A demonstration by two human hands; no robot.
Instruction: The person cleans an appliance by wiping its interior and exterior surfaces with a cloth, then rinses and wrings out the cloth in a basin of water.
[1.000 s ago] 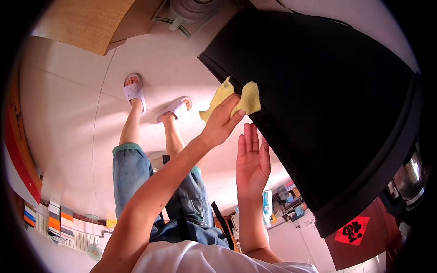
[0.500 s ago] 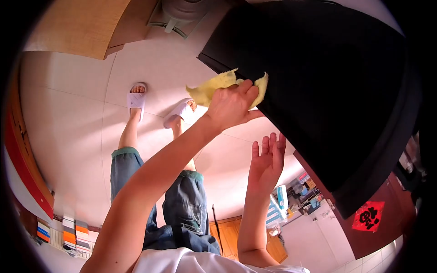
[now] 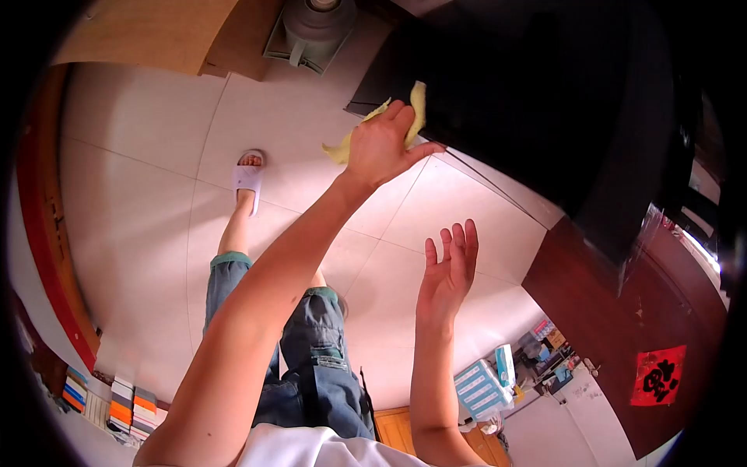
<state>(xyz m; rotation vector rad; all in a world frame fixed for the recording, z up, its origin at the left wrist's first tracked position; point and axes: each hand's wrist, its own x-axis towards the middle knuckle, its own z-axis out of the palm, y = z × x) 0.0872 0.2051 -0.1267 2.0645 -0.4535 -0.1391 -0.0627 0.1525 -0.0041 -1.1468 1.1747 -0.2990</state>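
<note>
My left hand is closed on a yellow cloth, its back facing the camera and its thumb pointing right. Parts of the cloth stick out on both sides of the fingers. The hand is beside the lower left edge of a large black panel; whether cloth and panel touch, I cannot tell. Below and to the right, my right hand is raised with its palm showing and its fingers slightly curled and apart. It holds nothing.
A dark red wooden surface with a red paper sign stands at the right. A grey appliance is at the top, near a wooden cabinet. Books lie lower left; wrapped packs are lower right.
My left hand has moved up with the cloth. The black panel's lower edge appears higher, showing more red wood. My right hand stays open, and one slippered foot has gone out of sight.
</note>
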